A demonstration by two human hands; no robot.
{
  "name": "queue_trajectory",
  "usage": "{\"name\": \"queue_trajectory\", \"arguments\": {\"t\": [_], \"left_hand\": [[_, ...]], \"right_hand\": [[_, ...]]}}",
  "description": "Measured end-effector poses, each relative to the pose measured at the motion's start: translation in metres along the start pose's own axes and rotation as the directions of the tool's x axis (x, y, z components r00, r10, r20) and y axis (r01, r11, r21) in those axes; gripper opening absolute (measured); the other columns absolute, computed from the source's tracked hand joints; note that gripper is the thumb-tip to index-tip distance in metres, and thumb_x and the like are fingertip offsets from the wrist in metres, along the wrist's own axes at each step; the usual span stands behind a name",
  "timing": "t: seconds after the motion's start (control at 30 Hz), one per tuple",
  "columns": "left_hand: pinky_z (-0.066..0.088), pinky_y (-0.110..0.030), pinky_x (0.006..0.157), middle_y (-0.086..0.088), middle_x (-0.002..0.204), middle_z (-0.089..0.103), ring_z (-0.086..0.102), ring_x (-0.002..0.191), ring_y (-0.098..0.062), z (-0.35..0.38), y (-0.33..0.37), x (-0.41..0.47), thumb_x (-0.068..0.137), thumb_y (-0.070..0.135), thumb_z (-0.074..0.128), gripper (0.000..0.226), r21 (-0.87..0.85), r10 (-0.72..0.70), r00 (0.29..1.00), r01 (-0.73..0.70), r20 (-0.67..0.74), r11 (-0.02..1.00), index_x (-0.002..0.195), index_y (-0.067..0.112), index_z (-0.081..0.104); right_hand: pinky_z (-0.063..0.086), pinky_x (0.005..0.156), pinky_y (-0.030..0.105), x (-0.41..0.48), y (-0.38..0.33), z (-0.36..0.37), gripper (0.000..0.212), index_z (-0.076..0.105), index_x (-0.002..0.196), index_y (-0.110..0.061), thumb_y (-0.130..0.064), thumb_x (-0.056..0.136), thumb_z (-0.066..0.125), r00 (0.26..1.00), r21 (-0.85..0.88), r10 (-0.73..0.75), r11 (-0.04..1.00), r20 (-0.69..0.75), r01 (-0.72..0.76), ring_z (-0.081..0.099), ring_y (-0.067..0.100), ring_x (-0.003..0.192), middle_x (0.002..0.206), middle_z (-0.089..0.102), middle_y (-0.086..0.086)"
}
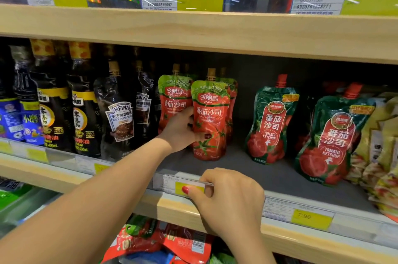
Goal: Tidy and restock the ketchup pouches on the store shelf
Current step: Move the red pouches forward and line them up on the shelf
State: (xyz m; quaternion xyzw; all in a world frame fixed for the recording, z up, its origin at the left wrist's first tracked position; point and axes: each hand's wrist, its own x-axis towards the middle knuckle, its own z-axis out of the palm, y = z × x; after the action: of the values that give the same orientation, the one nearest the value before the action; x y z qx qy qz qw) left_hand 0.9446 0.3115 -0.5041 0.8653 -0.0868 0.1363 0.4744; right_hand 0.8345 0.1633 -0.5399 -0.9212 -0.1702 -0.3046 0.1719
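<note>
Right hand (228, 197) pinches the price rail (168, 182); left hand (181, 132) grips a ketchup pouch (210, 117).

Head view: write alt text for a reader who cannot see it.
A person's left hand grips the front red ketchup pouch on a store shelf, while the right hand pinches the price-tag strip on its front edge. Dark green ketchup pouches stand to the right, Heinz sauce pouches and dark bottles to the left.

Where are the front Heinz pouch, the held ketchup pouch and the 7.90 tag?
front Heinz pouch (120, 118): head view, on its label.
held ketchup pouch (212, 113): head view, mid front.
7.90 tag (311, 218): head view, its yellow part.
</note>
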Motion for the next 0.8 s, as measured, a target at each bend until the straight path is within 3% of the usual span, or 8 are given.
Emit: {"name": "queue_trajectory", "arguments": {"t": [0.2, 0.33, 0.4, 0.53, 0.6, 0.7, 0.8], "left_hand": [[0.045, -0.022, 0.081, 0.006, 0.097, 0.06, 0.061, 0.096, -0.015, -0.007, 0.011, -0.005, 0.07, 0.022, 0.081, 0.056, 0.238, 0.05, 0.999, -0.044, -0.017, 0.97, 0.118, 0.014, 0.054], [0.046, -0.021, 0.085, -0.006, 0.108, 0.064, 0.059, 0.091, -0.015, -0.021, 0.015, -0.022, 0.069, 0.029, 0.081, 0.062, 0.306, 0.025, 0.994, 0.01, -0.111, 0.952, 0.122, 0.006, 0.057], [0.049, -0.027, 0.089, -0.009, 0.107, 0.067, 0.062, 0.092, -0.018, -0.028, 0.015, -0.038, 0.072, 0.022, 0.079, 0.045, 0.245, 0.051, 0.991, -0.02, -0.122, 0.969, 0.112, 0.008, 0.063], [0.054, -0.024, 0.076, 0.01, 0.088, 0.07, 0.063, 0.08, 0.0, -0.046, 0.007, -0.085, 0.077, 0.029, 0.073, 0.016, 0.296, 0.167, 0.979, -0.127, -0.116, 0.947, 0.092, 0.025, 0.069], [0.054, -0.024, 0.073, 0.016, 0.083, 0.069, 0.063, 0.078, 0.004, -0.051, -0.001, -0.106, 0.079, 0.037, 0.07, 0.013, 0.307, 0.202, 0.972, -0.158, -0.118, 0.939, 0.087, 0.027, 0.07], [0.051, -0.027, 0.076, 0.018, 0.082, 0.067, 0.061, 0.082, 0.002, -0.053, -0.014, -0.127, 0.079, 0.042, 0.068, 0.016, 0.347, 0.235, 0.961, -0.173, -0.144, 0.922, 0.085, 0.027, 0.072], [0.046, -0.027, 0.073, 0.017, 0.077, 0.066, 0.059, 0.079, -0.001, -0.053, -0.026, -0.139, 0.078, 0.047, 0.067, 0.02, 0.394, 0.265, 0.947, -0.176, -0.183, 0.902, 0.079, 0.027, 0.073]], "right_hand": [[0.007, 0.04, 0.016, -0.002, 0.0, 0.001, 0.048, 0.037, 0.045, -0.027, -0.066, 0.058, 0.062, 0.998, -0.036, -0.03, 0.999, -0.048, 0.028, 0.042, 0.006, 0.043, 0.043, 0.044, -0.01], [0.008, 0.041, 0.013, -0.005, -0.001, 0.002, 0.043, 0.05, 0.045, -0.027, -0.066, 0.061, 0.059, 0.996, -0.051, -0.043, 0.998, -0.075, 0.04, 0.045, 0.006, 0.044, 0.043, 0.046, -0.01], [0.013, 0.044, 0.011, -0.006, 0.003, 0.003, 0.031, 0.06, 0.054, -0.032, -0.062, 0.062, 0.064, 0.993, -0.016, -0.062, 0.998, -0.104, 0.06, 0.051, 0.006, 0.048, 0.046, 0.051, -0.012], [0.033, 0.048, 0.018, -0.011, 0.003, 0.002, 0.016, 0.068, 0.073, -0.032, -0.047, 0.067, 0.073, 0.982, 0.111, -0.076, 0.989, -0.174, 0.096, 0.061, 0.009, 0.063, 0.062, 0.063, -0.014], [0.044, 0.059, 0.026, -0.013, 0.001, 0.001, 0.015, 0.069, 0.08, -0.026, -0.037, 0.071, 0.075, 0.964, 0.197, -0.11, 0.967, -0.242, 0.16, 0.061, 0.013, 0.073, 0.075, 0.067, -0.011], [0.043, 0.069, 0.031, -0.019, -0.01, -0.002, 0.013, 0.069, 0.082, -0.019, -0.032, 0.078, 0.07, 0.924, 0.248, -0.229, 0.918, -0.307, 0.31, 0.059, 0.017, 0.077, 0.079, 0.067, -0.006], [0.046, 0.066, 0.034, -0.032, -0.032, 0.001, 0.011, 0.068, 0.081, -0.015, -0.026, 0.078, 0.071, 0.898, 0.368, -0.376, 0.821, -0.226, 0.437, 0.059, 0.02, 0.074, 0.076, 0.066, -0.002]]}}
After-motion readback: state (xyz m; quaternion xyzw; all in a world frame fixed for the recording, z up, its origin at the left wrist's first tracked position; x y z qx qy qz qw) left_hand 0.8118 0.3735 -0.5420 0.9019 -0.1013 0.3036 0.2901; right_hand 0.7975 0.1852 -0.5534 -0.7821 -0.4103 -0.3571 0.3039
